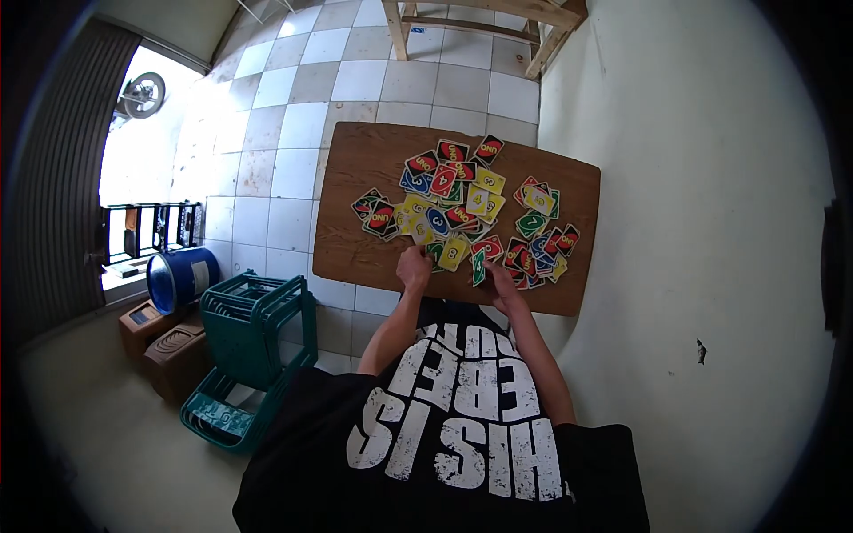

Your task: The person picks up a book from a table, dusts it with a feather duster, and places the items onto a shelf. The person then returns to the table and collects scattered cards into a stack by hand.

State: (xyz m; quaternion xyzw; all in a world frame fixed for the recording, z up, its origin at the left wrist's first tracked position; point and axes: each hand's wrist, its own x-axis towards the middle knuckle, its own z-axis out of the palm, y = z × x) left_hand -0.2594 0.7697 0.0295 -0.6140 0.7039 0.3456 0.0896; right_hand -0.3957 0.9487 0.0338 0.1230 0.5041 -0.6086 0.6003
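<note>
Pale wall (693,222) at right; checked tile floor (355,80) at top; bright open doorway (151,160) at upper left; stacked green stools (244,338), blue drum (180,281) at left; brown table (364,160) at centre.

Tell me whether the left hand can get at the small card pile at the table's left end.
Probably yes: the left hand is close by, and a strip of bare table leads to the small card pile, with the yellow cards beside that path rather than across it.
</note>
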